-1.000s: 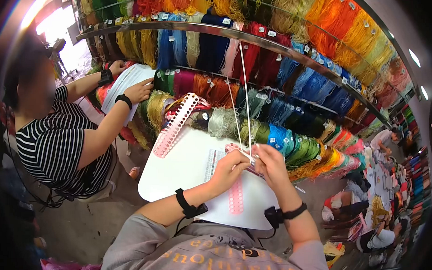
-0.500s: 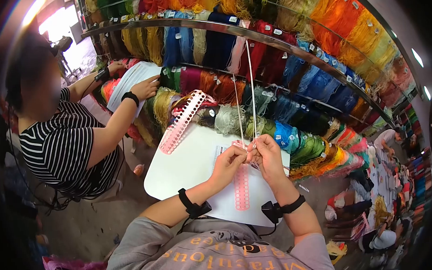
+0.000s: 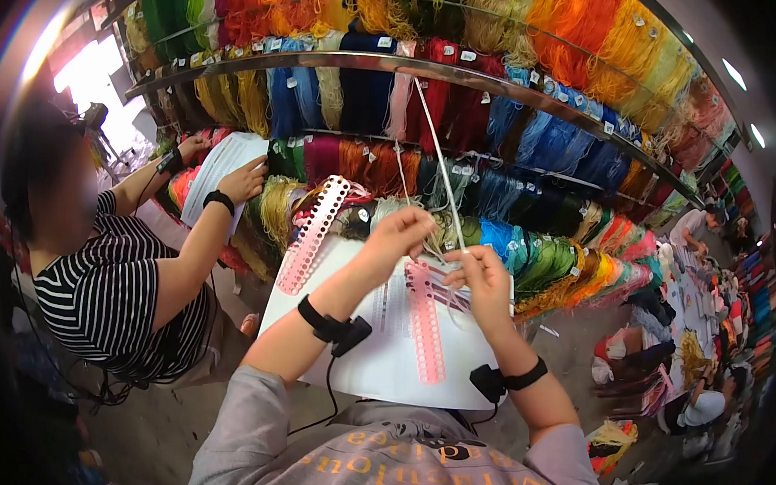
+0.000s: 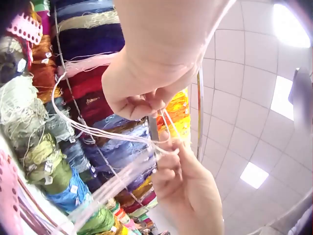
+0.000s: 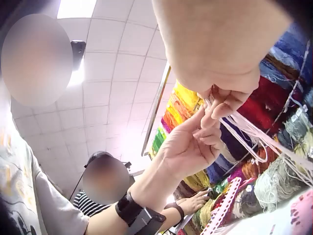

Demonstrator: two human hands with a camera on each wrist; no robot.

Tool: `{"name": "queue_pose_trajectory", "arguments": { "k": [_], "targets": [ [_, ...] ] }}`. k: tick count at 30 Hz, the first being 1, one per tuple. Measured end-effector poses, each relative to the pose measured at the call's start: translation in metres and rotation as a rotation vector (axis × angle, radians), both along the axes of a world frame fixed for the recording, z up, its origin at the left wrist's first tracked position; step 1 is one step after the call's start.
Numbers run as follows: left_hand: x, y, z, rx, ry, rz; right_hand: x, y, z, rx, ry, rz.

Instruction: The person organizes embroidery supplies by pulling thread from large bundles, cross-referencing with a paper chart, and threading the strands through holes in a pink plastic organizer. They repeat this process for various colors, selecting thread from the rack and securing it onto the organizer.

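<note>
Pale pink embroidery thread (image 3: 441, 168) runs in long strands from the rack's metal rail down to both hands. My left hand (image 3: 398, 235) pinches part of it between thumb and fingertips. Close by on the right, my right hand (image 3: 483, 280) pinches the same thread with curled fingers. In the left wrist view, short strands stretch between the fingertips of the two hands, and a loose loop (image 4: 93, 130) hangs out to the side. Below the hands, a pink perforated thread card (image 3: 425, 335) lies on a white board (image 3: 375, 363), with threads at its upper end.
Another punched card (image 3: 313, 236) lies at the board's far left, with coloured threads at its top. Racks of labelled skeins (image 3: 538, 135) rise ahead behind a metal rail (image 3: 313, 59). At left, a person in a striped top (image 3: 99, 287) holds a printed sheet (image 3: 219, 176).
The hands were close together at the thread; now the left has moved up and away from the right. The strands slant more, and the lower card shows more fully.
</note>
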State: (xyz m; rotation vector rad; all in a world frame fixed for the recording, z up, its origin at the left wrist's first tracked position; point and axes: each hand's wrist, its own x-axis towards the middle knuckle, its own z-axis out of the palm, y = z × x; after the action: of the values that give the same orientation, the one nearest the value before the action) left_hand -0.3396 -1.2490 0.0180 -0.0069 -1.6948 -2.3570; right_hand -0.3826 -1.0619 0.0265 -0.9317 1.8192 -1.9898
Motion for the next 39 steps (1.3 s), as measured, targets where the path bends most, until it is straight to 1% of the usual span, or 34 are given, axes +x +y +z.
{"name": "queue_pose_trajectory", "arguments": {
  "k": [1, 2, 3, 5, 6, 7, 9, 10, 11, 12, 13, 14, 15, 17, 19, 20, 21, 22, 23, 24, 25, 26, 27, 28, 29, 30, 31, 32, 33, 34, 35, 36, 38, 39],
  "targets": [
    [-0.009, -0.012, 0.007, 0.128, -0.085, -0.003, -0.003, 0.007, 0.005, -0.049, -0.042, -0.043],
    [-0.025, -0.030, 0.008, 0.160, -0.054, 0.070, -0.006, 0.015, 0.010, -0.094, -0.129, -0.112],
    [-0.042, -0.047, 0.010, 0.195, -0.023, 0.144, -0.013, 0.029, 0.009, -0.122, -0.207, -0.118],
    [-0.072, -0.072, 0.039, 0.252, 0.050, 0.328, -0.023, 0.063, 0.006, -0.176, -0.360, -0.123],
    [-0.094, -0.096, 0.043, 0.028, 0.176, 0.426, -0.025, 0.083, 0.004, -0.196, -0.455, -0.135],
    [-0.118, -0.120, 0.042, -0.197, 0.301, 0.521, -0.023, 0.104, 0.001, -0.173, -0.477, -0.173],
    [-0.155, -0.148, 0.050, -0.621, 0.471, 0.821, -0.025, 0.153, -0.023, -0.078, -0.384, -0.337],
    [-0.163, -0.155, 0.054, -0.772, 0.479, 0.865, -0.026, 0.184, -0.044, -0.001, -0.311, -0.435],
    [-0.182, -0.172, 0.041, -0.766, 0.484, 0.866, -0.026, 0.218, -0.062, 0.183, -0.212, -0.519],
    [-0.209, -0.196, 0.013, -0.774, 0.374, 0.776, -0.024, 0.258, -0.082, 0.366, -0.114, -0.602],
    [-0.224, -0.209, -0.004, -0.780, 0.262, 0.680, -0.021, 0.306, -0.112, 0.455, -0.181, -0.719],
    [-0.221, -0.208, -0.007, -0.435, 0.009, 0.463, -0.016, 0.363, -0.153, 0.459, -0.197, -0.860],
    [-0.219, -0.206, -0.012, -0.372, -0.104, 0.464, -0.010, 0.445, -0.212, 0.464, -0.166, -0.975],
    [-0.215, -0.201, -0.026, -0.167, -0.243, 0.452, 0.023, 0.580, -0.293, 0.365, -0.297, -1.365],
    [-0.210, -0.206, -0.044, -0.183, -0.299, 0.486, 0.058, 0.582, -0.250, 0.277, -0.369, -1.438],
    [-0.212, -0.214, -0.056, -0.307, -0.266, 0.624, 0.063, 0.575, -0.236, 0.268, -0.345, -1.405],
    [-0.212, -0.218, -0.066, -0.435, -0.226, 0.753, 0.066, 0.535, -0.195, 0.355, -0.387, -1.359],
    [-0.197, -0.211, -0.060, -0.632, -0.264, 0.919, 0.058, 0.532, -0.197, 0.288, -0.377, -1.300],
    [-0.176, -0.200, -0.047, -0.833, -0.299, 1.080, 0.048, 0.528, -0.193, 0.338, -0.387, -1.201],
    [-0.160, -0.189, -0.042, -0.878, -0.232, 1.168, 0.029, 0.517, -0.196, 0.522, -0.221, -1.124],
    [-0.142, -0.178, -0.035, -0.923, -0.159, 1.259, 0.017, 0.451, -0.160, 0.529, -0.098, -1.069],
    [-0.118, -0.160, -0.024, -0.997, 0.004, 1.297, 0.010, 0.392, -0.127, 0.479, -0.148, -0.944],
    [-0.091, -0.133, -0.011, -1.067, 0.177, 1.332, 0.005, 0.342, -0.103, 0.564, -0.065, -0.843],
    [-0.067, -0.100, 0.004, -1.016, 0.270, 1.223, -0.002, 0.305, -0.099, 0.519, -0.081, -0.701],
    [-0.048, -0.071, 0.001, -0.820, 0.308, 0.979, 0.006, 0.254, -0.066, 0.461, -0.179, -0.508],
    [-0.028, -0.040, 0.000, -0.779, 0.237, 0.683, 0.016, 0.209, -0.046, 0.474, -0.111, -0.398],
    [-0.006, 0.004, 0.003, -0.423, 0.158, 0.266, 0.021, 0.177, -0.038, 0.490, -0.020, -0.230],
    [0.014, 0.040, 0.008, -0.265, 0.022, -0.074, 0.031, 0.145, -0.016, 0.489, 0.030, -0.098],
    [0.033, 0.062, 0.002, -0.115, -0.005, -0.344, 0.041, 0.119, 0.010, 0.486, 0.078, 0.036],
    [0.051, 0.084, -0.003, 0.015, -0.075, -0.600, 0.045, 0.100, 0.026, 0.406, 0.334, 0.059],
    [0.063, 0.094, -0.016, 0.160, -0.117, -0.768, 0.046, 0.088, 0.037, 0.315, 0.588, 0.079],
    [0.072, 0.094, -0.031, 0.164, -0.126, -0.761, 0.044, 0.087, 0.048, 0.313, 0.580, 0.087],
    [0.092, 0.086, -0.056, 0.060, -0.125, -0.786, 0.036, 0.099, 0.062, 0.295, 0.701, -0.033],
    [0.105, 0.078, -0.057, 0.082, -0.195, -0.649, 0.031, 0.113, 0.062, 0.222, 0.448, -0.031]
  ]
}}
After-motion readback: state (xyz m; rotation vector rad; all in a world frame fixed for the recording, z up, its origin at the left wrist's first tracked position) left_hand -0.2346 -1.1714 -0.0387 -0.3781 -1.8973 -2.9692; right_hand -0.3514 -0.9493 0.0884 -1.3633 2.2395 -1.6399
